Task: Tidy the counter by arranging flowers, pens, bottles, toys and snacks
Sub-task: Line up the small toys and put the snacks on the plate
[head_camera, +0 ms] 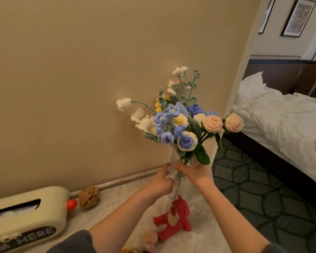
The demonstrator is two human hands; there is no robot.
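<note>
A clear textured glass vase (179, 167) holds a bunch of crocheted flowers (179, 121) in blue, white, yellow and peach. My left hand (160, 182) grips the vase from the left and my right hand (196, 172) grips it from the right, just below the leaves. The vase stands above the far right part of the pale marble counter (117, 201); its base is hidden behind my hands. A red bear toy (173, 218) lies on the counter right below the vase. A small pink plush toy (150, 240) lies near my left forearm.
A cream tissue box (26, 214) with a red knob (72, 204) sits at the left. A brown wooden puzzle toy (88, 197) stands by the beige wall. The counter ends at the right above patterned carpet (263, 189), with a white bed (281, 121) beyond.
</note>
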